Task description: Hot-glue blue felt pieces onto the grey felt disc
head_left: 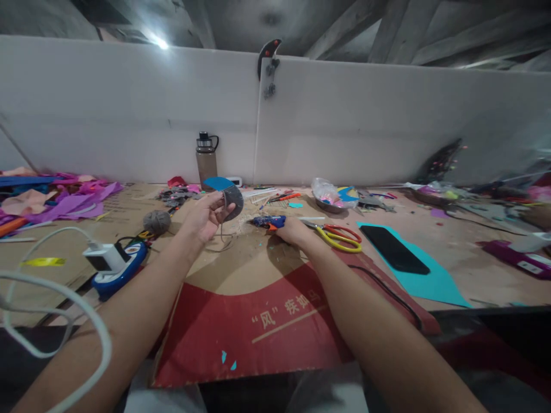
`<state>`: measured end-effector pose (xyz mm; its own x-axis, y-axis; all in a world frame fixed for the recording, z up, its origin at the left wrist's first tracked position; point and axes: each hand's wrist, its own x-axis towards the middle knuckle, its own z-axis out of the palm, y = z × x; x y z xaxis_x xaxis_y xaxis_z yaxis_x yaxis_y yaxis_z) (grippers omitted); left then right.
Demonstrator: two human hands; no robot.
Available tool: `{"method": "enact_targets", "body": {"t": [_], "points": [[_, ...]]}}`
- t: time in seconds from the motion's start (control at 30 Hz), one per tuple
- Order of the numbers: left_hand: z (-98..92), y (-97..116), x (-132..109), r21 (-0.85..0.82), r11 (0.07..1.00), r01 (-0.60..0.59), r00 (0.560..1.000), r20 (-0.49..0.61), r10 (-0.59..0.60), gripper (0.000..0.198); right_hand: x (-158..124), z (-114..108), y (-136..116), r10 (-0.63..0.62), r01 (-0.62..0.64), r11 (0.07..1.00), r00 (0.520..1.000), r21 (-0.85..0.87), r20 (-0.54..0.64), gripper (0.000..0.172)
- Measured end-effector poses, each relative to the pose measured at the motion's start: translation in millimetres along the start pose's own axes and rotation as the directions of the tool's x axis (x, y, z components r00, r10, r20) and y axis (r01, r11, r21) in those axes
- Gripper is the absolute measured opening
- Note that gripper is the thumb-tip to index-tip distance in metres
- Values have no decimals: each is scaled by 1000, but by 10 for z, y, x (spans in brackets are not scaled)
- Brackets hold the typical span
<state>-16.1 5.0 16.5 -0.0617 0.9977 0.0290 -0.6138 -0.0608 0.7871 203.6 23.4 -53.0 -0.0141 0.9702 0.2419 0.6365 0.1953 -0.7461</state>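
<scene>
The left hand pinches a grey disc aloft; the right hand seemingly grasps the glue gun, nozzle best kept pointing away.

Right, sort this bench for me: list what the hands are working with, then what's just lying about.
In use: grey disc, held in the left hand; glue gun, under the right hand.
Lying about: scissors, phone, bottle, yarn ball, charger, purple scraps.
</scene>
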Motion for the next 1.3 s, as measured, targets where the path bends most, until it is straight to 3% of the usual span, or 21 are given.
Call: {"method": "enact_targets", "body": {"t": [0.1, 0.2, 0.3, 0.47, 0.57, 0.73, 0.9, 1.07, 1.3], "points": [[-12, 21, 18, -51, 997, 49, 998, -22, -50, 7, 21, -34, -35, 121, -121, 993, 993, -11, 0, 13], [-35, 51, 28, -90, 993, 82, 996, -37, -86, 6, 26, -40, -89, 75, -64, 994, 988, 86, -132, 10], [-56, 68, 15, -119, 989, 86, 996, 21, -84, 7, 20, -22, -158, 52, 2, 965, 980, 264, -194, 18], [-67, -3, -5, -16, 1000, 14, 996, 92, -12, 1, -40, -53, -363, 109, 19, 759, 982, 651, -155, 28], [-78, -76, 7, 105, 991, -82, 993, 94, 72, 8, -98, -118, -486, 35, 101, 677, 985, 729, -170, 31], [-95, -131, 10, 218, 962, -163, 986, 78, 149, 20, -225, -166, -616, -173, 242, 737, 970, 632, -170, 26], [-86, -148, 10, 271, 934, -232, 973, 67, 222, 23, -329, -105, -670, -298, 327, 848, 945, 417, -135, 29], [-68, -162, -3, 307, 912, -272, 962, 62, 267, 22, -303, -29, -617, -319, 350, 904, 935, 245, -158, 36], [-51, -165, -14, 342, 891, -298, 954, 70, 292, 23, -300, -16, -598, -348, 373, 914, 923, 161, -164, 38]]}}
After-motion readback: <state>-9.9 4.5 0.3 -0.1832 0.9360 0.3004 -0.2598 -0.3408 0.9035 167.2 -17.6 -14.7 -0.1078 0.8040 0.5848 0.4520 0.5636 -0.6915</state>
